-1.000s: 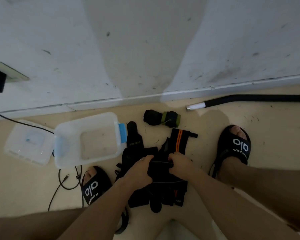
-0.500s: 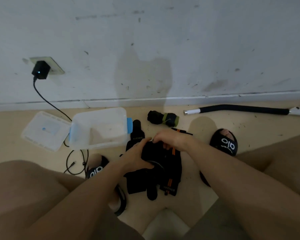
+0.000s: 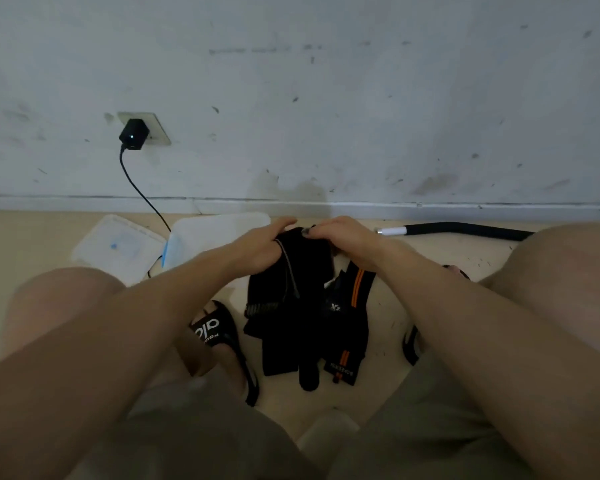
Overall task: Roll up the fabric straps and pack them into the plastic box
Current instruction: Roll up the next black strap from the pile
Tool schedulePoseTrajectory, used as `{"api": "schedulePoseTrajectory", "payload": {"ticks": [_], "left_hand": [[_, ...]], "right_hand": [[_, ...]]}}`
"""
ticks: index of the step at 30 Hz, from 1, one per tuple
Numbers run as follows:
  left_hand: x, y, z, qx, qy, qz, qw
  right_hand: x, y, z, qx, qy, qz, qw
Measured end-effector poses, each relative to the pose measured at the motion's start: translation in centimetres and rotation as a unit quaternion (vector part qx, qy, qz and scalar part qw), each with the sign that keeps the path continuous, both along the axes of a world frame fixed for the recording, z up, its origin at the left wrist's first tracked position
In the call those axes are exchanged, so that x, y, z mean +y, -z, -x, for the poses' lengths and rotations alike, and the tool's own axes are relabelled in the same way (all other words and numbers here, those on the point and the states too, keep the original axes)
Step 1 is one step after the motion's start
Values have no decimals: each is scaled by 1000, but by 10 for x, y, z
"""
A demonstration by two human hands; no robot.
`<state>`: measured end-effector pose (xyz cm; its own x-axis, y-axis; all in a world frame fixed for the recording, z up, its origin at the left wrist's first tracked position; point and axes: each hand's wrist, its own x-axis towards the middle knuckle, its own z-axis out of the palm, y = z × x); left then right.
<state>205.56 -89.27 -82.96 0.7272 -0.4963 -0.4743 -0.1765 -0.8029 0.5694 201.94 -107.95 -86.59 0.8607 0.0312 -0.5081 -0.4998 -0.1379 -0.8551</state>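
The hands (image 3: 305,244) and raised strap (image 3: 305,265) screen the plastic box (image 3: 215,233); bare floor (image 3: 388,306) lies right.

Both forearms reach toward twelve o'clock and converge. The left hand (image 3: 260,247) grips dark fabric, fingers curled. At its three o'clock, the right hand (image 3: 340,235) pinches the same fabric's top edge.

A black fabric strap (image 3: 305,261) is held up by its top edge, gripped by the left hand (image 3: 260,247) and pinched by the right hand (image 3: 347,237); more black straps, one with orange stripes (image 3: 355,299), are seen lying on the floor (image 3: 388,306) below; the plastic box (image 3: 215,230) is partly hidden behind the left hand, with its lid (image 3: 118,247) beside it; a charger (image 3: 133,134) is plugged into the wall socket.
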Motion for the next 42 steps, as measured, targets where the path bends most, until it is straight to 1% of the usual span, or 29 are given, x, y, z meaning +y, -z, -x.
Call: {"api": "schedulePoseTrajectory", "payload": {"ticks": [2, 3, 5, 8, 10, 14, 16, 18, 22, 24, 26, 28, 31, 33, 36, 39, 40, 42], "left_hand": [[4, -11, -3, -7, 12, 11, 1000], [4, -15, -4, -12, 17, 11, 1000], [5, -22, -8, -16, 33, 0, 999], [9, -25, -18, -38, 60, -36, 997], [14, -25, -25, -58, 54, -50, 996], [26, -17, -31, -52, -5, -23, 998], [24, -18, -34, -43, -28, 5, 999], [19, -23, -36, -38, -47, 36, 998], [12, -32, -40, -4, -113, 105, 988], [10, -34, -39, 11, -139, 125, 982], [7, -34, -39, 34, -161, 152, 975], [5, -33, -38, 81, -176, 187, 963], [4, -37, -35, 168, -209, 247, 931], [3, -41, -35, 181, -233, 257, 920], [4, -43, -40, 128, -242, 240, 932], [6, -42, -44, 53, -235, 195, 951], [7, -41, -44, 36, -231, 184, 955], [9, -40, -47, 10, -228, 172, 958]], "right_hand": [[2, -3, -4, 4, 43, -77, 996], [4, -5, -5, 2, 50, -98, 994], [9, -9, -7, -8, 45, -106, 993], [17, -10, -9, -27, 20, -54, 998], [21, -8, -11, -29, 7, -9, 1000], [26, 0, -17, -44, -4, 89, 995], [26, 5, -16, -36, 6, 104, 994], [23, 11, -16, -14, 18, 80, 997], [19, 24, -17, 63, 55, -35, 996], [21, 29, -17, 85, 66, -62, 992], [23, 36, -15, 84, 47, -67, 993], [27, 43, -13, 64, -4, -61, 996], [38, 43, -12, 44, -60, -40, 996], [42, 39, -13, 31, -81, -1, 996], [40, 33, -12, 1, -129, 61, 990], [34, 24, -13, -9, -145, 102, 984], [31, 21, -14, -10, -151, 125, 981], [20, 16, -14, -1, -173, 202, 964]]}}
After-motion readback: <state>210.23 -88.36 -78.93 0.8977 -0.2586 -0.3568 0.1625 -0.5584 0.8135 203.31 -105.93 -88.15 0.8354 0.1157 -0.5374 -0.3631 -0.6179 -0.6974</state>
